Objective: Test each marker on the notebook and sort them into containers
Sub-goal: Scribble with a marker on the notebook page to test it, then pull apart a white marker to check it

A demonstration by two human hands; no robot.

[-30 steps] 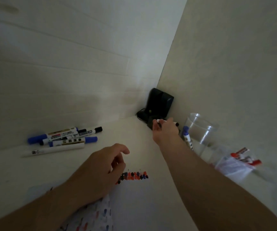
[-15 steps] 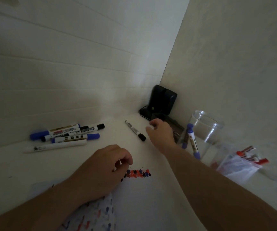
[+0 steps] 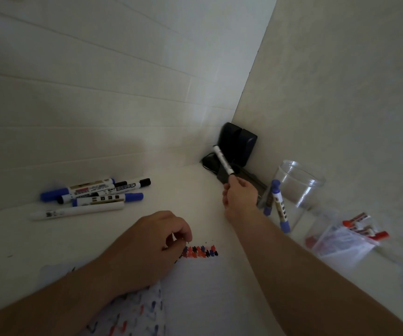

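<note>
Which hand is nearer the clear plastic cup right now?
Right. The right hand is just beside the clear plastic cup, holding a marker; the left hand rests farther off.

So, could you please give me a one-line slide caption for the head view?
Right hand lifts a black-capped marker beside the clear jar; left hand rests on the notebook.
</note>
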